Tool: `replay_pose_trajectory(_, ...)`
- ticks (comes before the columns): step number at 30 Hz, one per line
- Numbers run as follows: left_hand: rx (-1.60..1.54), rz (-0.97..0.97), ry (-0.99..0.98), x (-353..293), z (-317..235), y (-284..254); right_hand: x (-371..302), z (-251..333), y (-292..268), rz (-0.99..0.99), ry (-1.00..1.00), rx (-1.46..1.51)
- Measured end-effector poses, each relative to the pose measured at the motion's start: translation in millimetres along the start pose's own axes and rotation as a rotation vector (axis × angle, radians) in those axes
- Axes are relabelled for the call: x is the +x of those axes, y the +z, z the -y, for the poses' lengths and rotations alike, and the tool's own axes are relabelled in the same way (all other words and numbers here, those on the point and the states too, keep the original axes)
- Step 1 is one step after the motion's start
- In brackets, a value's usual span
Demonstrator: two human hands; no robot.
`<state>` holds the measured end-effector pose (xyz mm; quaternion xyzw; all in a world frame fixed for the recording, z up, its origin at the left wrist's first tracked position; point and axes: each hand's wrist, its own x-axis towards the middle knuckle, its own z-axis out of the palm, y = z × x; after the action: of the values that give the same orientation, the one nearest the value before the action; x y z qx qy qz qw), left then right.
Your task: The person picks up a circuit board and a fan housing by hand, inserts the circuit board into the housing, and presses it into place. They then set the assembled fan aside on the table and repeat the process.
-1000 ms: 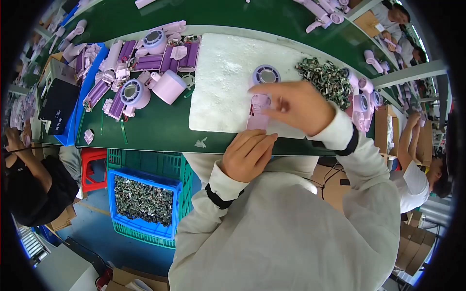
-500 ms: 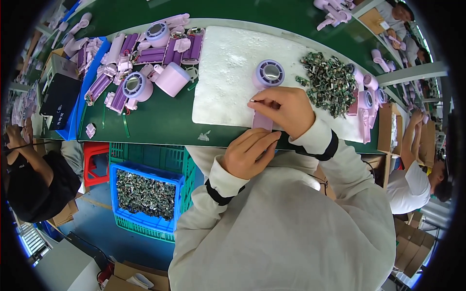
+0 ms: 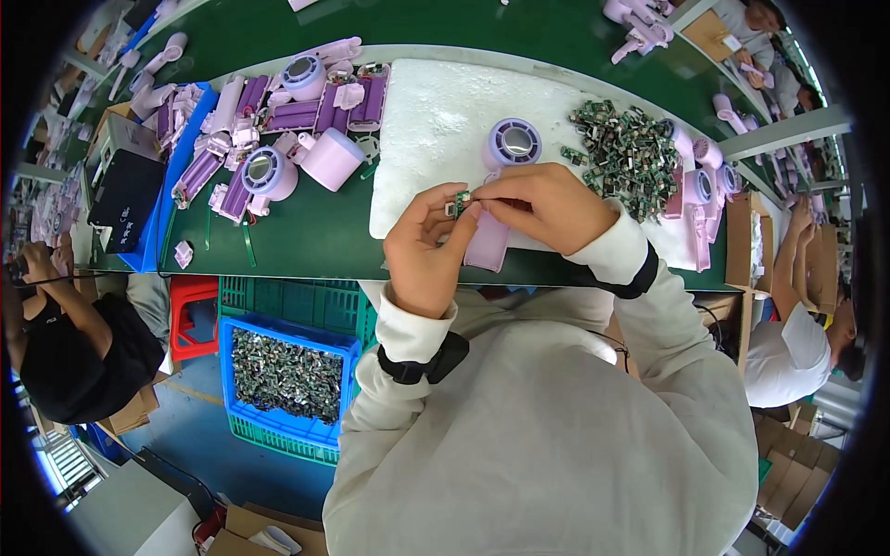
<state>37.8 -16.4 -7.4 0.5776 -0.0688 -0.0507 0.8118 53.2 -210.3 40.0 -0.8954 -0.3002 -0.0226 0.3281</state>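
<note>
Between the fingertips of my left hand [image 3: 428,246] is a small green circuit board [image 3: 461,200] with a pale, metallic-looking part on it. My right hand [image 3: 547,208] comes in from the other side, its thumb and forefinger pinched at the board's right edge. Under both hands a lilac handheld fan lies on the white foam sheet [image 3: 426,111]. Its round head [image 3: 514,145] points away from me, and the handle [image 3: 487,246] reaches toward the table's near edge. My fingers hide the middle of the fan.
A heap of small circuit boards [image 3: 626,153] lies at the foam's right, beside more lilac fans [image 3: 700,190]. Lilac fans and opened purple housings [image 3: 297,111] crowd the left, next to a blue bin [image 3: 176,199]. Below stands a blue crate [image 3: 350,371] of boards. Other people sit at both sides.
My left hand has risen from the near end of the fan's handle and turned, and now grips the circuit board. My right hand stays pinched at nearly the same place. The view has shifted slightly.
</note>
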Motion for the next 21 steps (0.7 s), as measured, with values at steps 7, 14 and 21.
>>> replay_pose_trajectory(7,0.254,-0.011,0.03,4,1,-2,1,5,3,-0.09,0.182,0.172)
replay_pose_trajectory(14,0.1,0.003,-0.046,5,-1,-9,4,17,15,-0.204,0.424,0.116)
replay_pose_trajectory(21,0.164,0.011,-0.013,7,-3,-10,-3,7,20,-0.228,0.284,0.067)
